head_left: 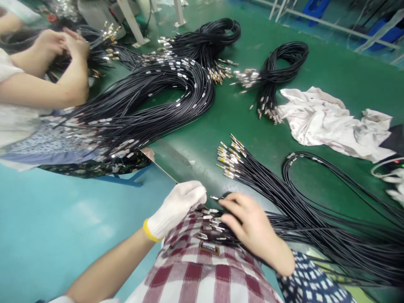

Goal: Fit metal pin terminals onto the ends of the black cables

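Observation:
My left hand (186, 197), in a white glove with a yellow cuff, is closed at the table's front edge; whatever its fingertips pinch is hidden. To its right, my bare right hand (252, 225) has its fingers curled over a black cable, whose silver connector (214, 197) sticks out past the fingertips towards the glove. Below that hand, a bunch of cable ends with metal connectors (214, 223) lies against the checked apron (195, 269). A larger bundle of black cables (268, 179) rests just beyond, its connectors fanned out to the left.
Coiled cable bundles (202, 90) cover the left part of the green table (252, 25), with another coil (280, 71) farther right. A crumpled white cloth (331, 122) lies at the right. On the left, a co-worker's hands (66, 44) are over more cables.

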{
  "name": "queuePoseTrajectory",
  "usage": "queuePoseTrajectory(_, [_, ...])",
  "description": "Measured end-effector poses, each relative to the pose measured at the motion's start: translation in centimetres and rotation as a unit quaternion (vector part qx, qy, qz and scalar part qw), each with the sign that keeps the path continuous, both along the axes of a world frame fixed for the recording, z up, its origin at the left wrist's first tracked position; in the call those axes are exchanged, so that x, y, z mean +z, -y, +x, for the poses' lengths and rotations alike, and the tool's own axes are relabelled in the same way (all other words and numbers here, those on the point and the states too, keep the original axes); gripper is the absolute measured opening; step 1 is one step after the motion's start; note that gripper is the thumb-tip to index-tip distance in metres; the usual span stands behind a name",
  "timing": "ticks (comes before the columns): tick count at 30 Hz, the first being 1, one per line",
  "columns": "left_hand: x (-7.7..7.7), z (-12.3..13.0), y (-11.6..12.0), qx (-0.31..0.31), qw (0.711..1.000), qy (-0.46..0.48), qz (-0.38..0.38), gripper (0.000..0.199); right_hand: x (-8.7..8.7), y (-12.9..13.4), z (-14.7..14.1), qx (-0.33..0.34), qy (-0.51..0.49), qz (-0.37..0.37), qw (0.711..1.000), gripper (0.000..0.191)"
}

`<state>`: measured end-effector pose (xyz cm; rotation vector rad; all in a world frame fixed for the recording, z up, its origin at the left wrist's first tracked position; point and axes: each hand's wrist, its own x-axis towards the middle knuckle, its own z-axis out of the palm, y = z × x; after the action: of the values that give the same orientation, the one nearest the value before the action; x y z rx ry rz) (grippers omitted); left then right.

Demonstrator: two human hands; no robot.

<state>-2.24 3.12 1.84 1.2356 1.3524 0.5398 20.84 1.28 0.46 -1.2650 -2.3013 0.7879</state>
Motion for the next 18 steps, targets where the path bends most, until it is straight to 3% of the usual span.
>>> queuePoseTrajectory(3, [-0.2,0.4,0.2,-0.008,0.999,-0.038,-0.014,0.030,-1.0,-2.1,2.1,-0.140,0.146,0.131,0.970,0.020])
queuePoseTrajectory(6, [-0.2,1.4,0.3,-0.023,0.998,-0.055,-0.009,0.029,-1.9,-3.5,3.4,-0.142,0.237,0.166,0.947,0.015])
queuePoseTrajectory(13, [0.8,2.9,-0.4,-0.007,0.998,-0.064,0.024,0.025,-1.1,-1.4,4.4,-0.112,0.074,0.124,0.983,0.011])
queuePoseTrajectory(18, [0.5,3.8,-0.9,-0.084,0.992,-0.063,0.072,0.028,-0.6,-0.3,3.9,-0.091,0.020,0.076,0.993,0.007])
